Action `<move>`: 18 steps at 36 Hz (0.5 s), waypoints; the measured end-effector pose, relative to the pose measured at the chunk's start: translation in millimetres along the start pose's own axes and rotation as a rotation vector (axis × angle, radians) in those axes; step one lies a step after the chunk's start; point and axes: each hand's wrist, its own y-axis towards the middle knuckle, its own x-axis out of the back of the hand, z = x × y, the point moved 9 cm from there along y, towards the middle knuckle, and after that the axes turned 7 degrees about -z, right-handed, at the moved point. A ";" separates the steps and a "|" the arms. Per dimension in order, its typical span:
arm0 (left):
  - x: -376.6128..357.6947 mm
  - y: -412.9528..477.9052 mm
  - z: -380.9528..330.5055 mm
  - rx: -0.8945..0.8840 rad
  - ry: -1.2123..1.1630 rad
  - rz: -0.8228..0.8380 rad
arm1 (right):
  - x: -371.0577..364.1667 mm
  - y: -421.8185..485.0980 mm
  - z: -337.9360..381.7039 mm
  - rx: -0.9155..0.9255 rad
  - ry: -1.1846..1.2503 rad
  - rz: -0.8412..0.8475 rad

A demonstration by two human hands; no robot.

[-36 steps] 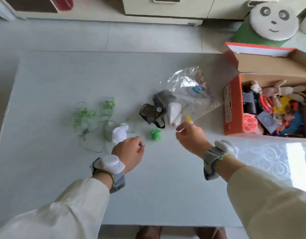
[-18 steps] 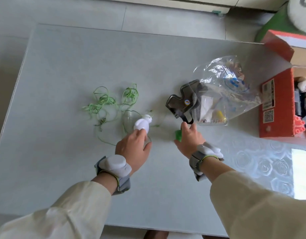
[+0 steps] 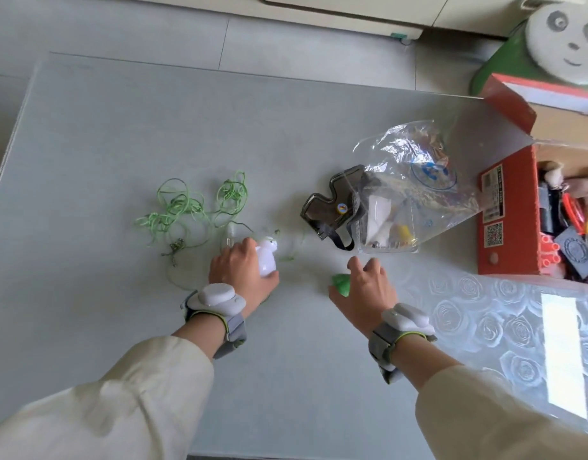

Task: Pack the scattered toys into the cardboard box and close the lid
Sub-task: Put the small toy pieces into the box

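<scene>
My left hand grips a small white rabbit-like toy near the middle of the grey table. A small green toy is held in the curled fingers of my right hand, just right of it. Beyond my right hand lies a clear plastic bag with small items inside, and a dark goggle-shaped toy at its left edge. A tangle of green string lies left of the white toy. The red cardboard box, lid open and holding several toys, stands at the right edge.
A panda-faced stool stands on the floor behind the box. A patterned clear mat covers the table's right part. White cabinets line the far wall.
Both hands have reached their toys: the left closed round the white toy, the right round the green one. The camera view shifted back toward the right.
</scene>
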 end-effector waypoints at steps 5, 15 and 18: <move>30.7 -12.5 12.4 0.026 -0.225 -0.066 | 13.0 3.1 56.2 0.196 0.126 -0.039; 45.3 -3.9 117.4 0.419 -0.514 -0.103 | -25.9 29.3 183.7 0.332 0.236 0.013; 34.1 -7.9 130.8 0.528 -0.827 -0.043 | -35.1 40.7 187.2 0.259 0.187 0.004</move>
